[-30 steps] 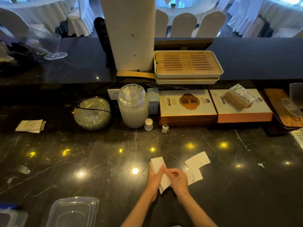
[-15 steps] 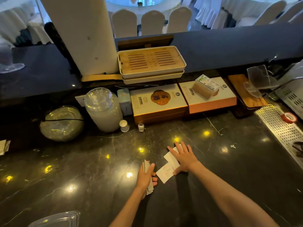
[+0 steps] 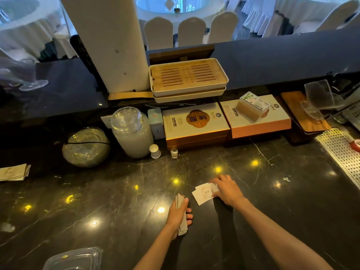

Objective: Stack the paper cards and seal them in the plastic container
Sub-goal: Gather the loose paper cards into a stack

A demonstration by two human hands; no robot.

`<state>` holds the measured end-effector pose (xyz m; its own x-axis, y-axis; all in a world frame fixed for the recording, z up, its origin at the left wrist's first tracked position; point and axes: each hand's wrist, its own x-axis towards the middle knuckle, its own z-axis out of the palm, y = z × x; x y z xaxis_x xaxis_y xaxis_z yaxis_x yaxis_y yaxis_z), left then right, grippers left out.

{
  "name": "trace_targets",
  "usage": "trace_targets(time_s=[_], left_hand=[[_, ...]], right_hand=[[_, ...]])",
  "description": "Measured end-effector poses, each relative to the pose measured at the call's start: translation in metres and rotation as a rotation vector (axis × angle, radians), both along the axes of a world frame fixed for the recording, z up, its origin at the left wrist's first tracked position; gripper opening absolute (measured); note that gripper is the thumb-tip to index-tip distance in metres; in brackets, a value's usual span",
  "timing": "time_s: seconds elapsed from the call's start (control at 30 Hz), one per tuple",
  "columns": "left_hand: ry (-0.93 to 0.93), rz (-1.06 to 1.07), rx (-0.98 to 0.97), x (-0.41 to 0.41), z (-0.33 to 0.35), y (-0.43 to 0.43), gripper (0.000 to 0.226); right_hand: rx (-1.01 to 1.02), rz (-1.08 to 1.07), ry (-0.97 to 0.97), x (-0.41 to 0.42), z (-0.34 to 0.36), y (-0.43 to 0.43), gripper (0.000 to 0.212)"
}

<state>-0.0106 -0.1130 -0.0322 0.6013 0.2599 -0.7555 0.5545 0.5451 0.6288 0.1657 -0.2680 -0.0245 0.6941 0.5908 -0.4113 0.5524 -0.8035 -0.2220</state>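
My left hand (image 3: pixel 178 214) grips a stack of white paper cards (image 3: pixel 181 213), held on edge above the dark marble counter. A little to its right, my right hand (image 3: pixel 227 189) rests its fingers on two loose cards (image 3: pixel 204 193) that lie flat and overlapping; the top one shows the word "love". Whether the fingers pinch them I cannot tell. A clear plastic container (image 3: pixel 74 259) sits at the bottom left edge of the view. Another small pile of cards (image 3: pixel 13 172) lies at the far left of the counter.
Along the back stand a round glass bowl (image 3: pixel 86 147), a large glass jar (image 3: pixel 132 132), two small bottles (image 3: pixel 155 151), two gift boxes (image 3: pixel 194 125) and stacked tea trays (image 3: pixel 188 79). A perforated metal drain tray (image 3: pixel 340 152) runs along the right edge.
My hands have separated: the left kept the stack and the right reached out to the loose cards, then drew them together under its fingers. The camera view swung to the right.
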Motion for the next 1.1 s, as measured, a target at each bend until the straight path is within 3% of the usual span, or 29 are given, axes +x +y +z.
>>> trace_targets(time_s=[0.23,0.4,0.5,0.63,0.73,0.97,1.1], left_hand=[[-0.003,0.055,-0.083,-0.005,-0.006,0.005,0.04],[-0.018,0.148,-0.163,-0.01,-0.007,0.013,0.048],[-0.009,0.184,-0.2,-0.015,-0.006,0.019,0.054],[0.04,0.096,-0.31,-0.03,-0.003,0.033,0.068],[0.041,-0.034,-0.365,-0.042,0.002,0.049,0.085],[0.043,-0.542,-0.476,-0.044,0.036,0.059,0.098],[-0.066,-0.521,-0.704,-0.051,0.053,0.05,0.103]], right_hand=[[-0.144,0.04,-0.035,0.003,0.001,0.017,0.068],[-0.192,0.009,-0.065,-0.006,0.005,0.027,0.062],[-0.061,-0.139,0.003,-0.023,0.006,0.027,0.044],[0.294,-0.396,0.352,-0.057,0.011,0.019,0.032],[0.382,-0.231,0.455,-0.077,0.027,0.021,0.029],[0.254,0.249,0.451,-0.107,0.076,0.051,0.027],[0.315,0.199,0.417,-0.121,0.089,0.062,0.039]])
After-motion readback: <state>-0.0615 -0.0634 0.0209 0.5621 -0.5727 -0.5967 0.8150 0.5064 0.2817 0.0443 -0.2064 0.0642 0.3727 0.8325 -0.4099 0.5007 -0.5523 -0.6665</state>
